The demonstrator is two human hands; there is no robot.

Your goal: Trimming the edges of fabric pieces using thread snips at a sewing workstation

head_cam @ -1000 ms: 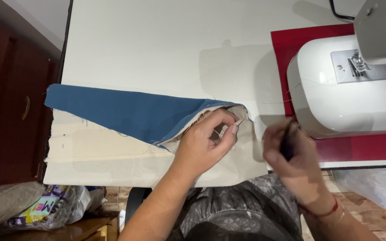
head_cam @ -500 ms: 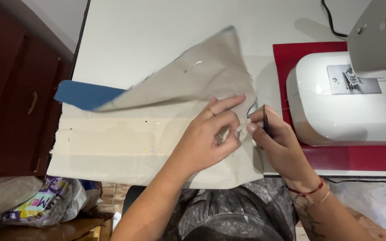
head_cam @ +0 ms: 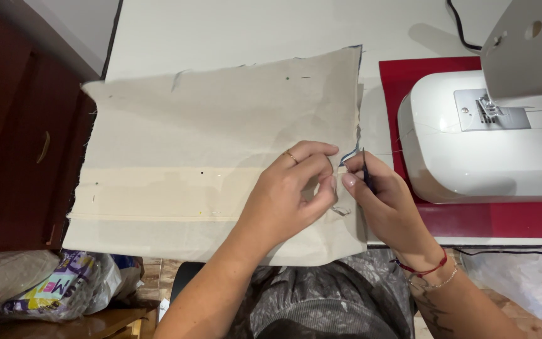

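A beige fabric piece [head_cam: 221,144] lies spread flat on the white table [head_cam: 252,31], with a thin blue edge showing along its right side. My left hand [head_cam: 293,188] pinches the fabric near its right edge, fingers curled on the cloth. My right hand [head_cam: 384,201] sits just beside it at the same edge and holds a thin dark tool [head_cam: 366,171], its tip pointing up at the seam. A loose thread runs from that spot toward the right.
A white sewing machine [head_cam: 490,132] stands on a red mat [head_cam: 409,81] at the right, its black cable trailing at the back. Dark wooden drawers [head_cam: 14,144] line the left. Plastic bags [head_cam: 64,289] lie on the floor below.
The beige fabric has been unfolded flat over the blue layer, which is now almost wholly covered. Both hands have come together at the fabric's right edge.
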